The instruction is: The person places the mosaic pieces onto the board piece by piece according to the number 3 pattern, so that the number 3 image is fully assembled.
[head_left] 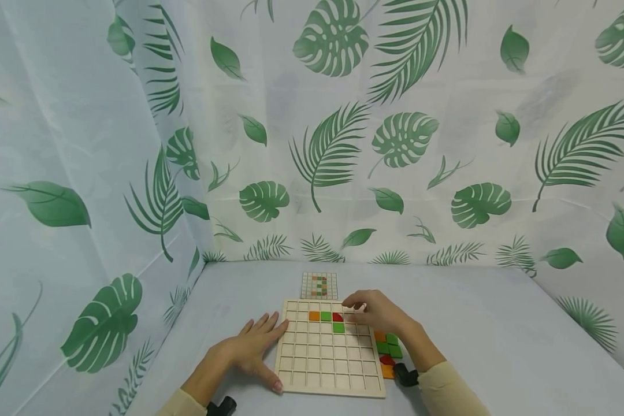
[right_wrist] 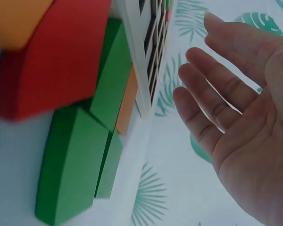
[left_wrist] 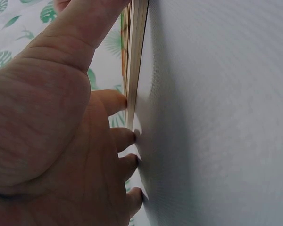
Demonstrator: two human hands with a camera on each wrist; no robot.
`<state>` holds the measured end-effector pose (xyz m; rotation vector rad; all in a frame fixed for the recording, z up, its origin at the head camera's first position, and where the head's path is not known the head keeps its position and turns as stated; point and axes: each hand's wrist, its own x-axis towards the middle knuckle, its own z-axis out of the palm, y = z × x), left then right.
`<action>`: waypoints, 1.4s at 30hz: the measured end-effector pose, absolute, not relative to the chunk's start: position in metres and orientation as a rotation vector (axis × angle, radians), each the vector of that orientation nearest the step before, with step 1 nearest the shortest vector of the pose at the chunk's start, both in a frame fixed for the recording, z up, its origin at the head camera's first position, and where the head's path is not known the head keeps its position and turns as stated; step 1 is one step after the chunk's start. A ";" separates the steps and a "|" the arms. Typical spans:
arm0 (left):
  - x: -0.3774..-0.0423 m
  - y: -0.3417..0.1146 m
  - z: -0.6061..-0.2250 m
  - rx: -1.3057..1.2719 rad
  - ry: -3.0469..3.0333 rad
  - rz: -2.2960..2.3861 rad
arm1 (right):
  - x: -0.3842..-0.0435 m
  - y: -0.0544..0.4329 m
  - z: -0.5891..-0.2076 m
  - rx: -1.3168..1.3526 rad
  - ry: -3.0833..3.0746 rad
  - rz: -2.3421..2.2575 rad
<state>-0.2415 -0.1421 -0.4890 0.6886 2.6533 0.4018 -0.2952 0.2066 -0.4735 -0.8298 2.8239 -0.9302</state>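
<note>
A square wooden grid board (head_left: 312,367) lies on the table. In its upper rows sit an orange tile (head_left: 314,316), a green tile (head_left: 326,316), a red tile (head_left: 337,317) with a rounded edge, and another green tile (head_left: 338,327) below the red one. My left hand (head_left: 252,349) spreads its fingers along the board's left side; the left wrist view shows fingertips by the board edge (left_wrist: 138,47). Above the board's upper right part hovers my right hand (head_left: 377,312), fingers loosely bent. No tile shows in that hand (right_wrist: 245,108) in the right wrist view.
Loose tiles lie in a pile right of the board, with green (right_wrist: 78,160), red (right_wrist: 61,61) and orange (right_wrist: 16,21) ones among them. A small pattern card (head_left: 307,283) lies behind the board. Leaf-printed cloth (head_left: 338,231) hangs at the back and left.
</note>
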 end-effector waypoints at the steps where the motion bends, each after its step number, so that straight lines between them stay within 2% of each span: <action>1: -0.242 -0.142 -0.489 0.688 2.653 0.399 | -0.295 0.208 -0.473 -0.830 2.826 -0.930; 17: -0.243 -0.143 -0.492 0.694 2.654 0.394 | -0.294 0.236 -0.471 -0.840 2.842 -0.924; 42: -0.243 -0.142 -0.490 0.694 2.655 0.393 | -0.290 0.249 -0.465 -0.605 2.680 -0.894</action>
